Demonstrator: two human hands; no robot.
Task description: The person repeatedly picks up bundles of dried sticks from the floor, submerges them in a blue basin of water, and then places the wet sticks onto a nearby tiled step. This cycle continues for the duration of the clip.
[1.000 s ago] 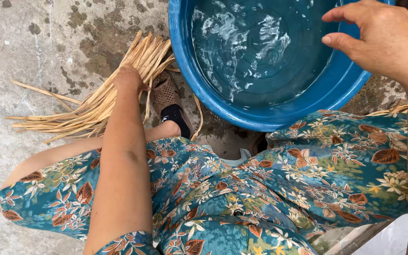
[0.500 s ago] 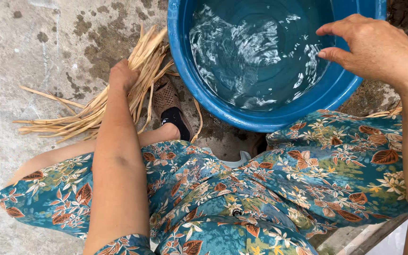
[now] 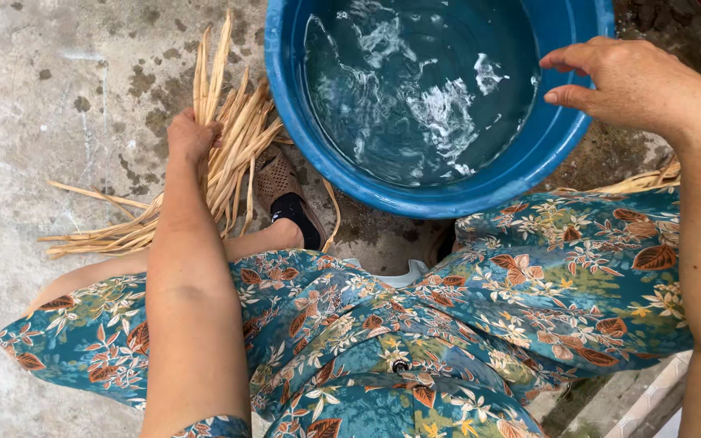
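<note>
Head view: the left hand (image 3: 191,136), at upper left of the frame, has its grip clamped on a bundle of dried straw strips (image 3: 221,154) lying fanned on the concrete floor (image 3: 58,97). The right hand (image 3: 622,81), at upper right, hovers with fingers apart and empty over the rim of a blue basin (image 3: 448,191) of rippling water, beside a sandalled foot (image 3: 285,195).

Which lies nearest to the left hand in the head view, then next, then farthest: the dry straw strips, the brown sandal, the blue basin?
Measured from the left hand:
1. Dry straw strips: under the hand, touching it.
2. Brown sandal: just to its right, on the foot.
3. Blue basin: farther right, holding water.
</note>
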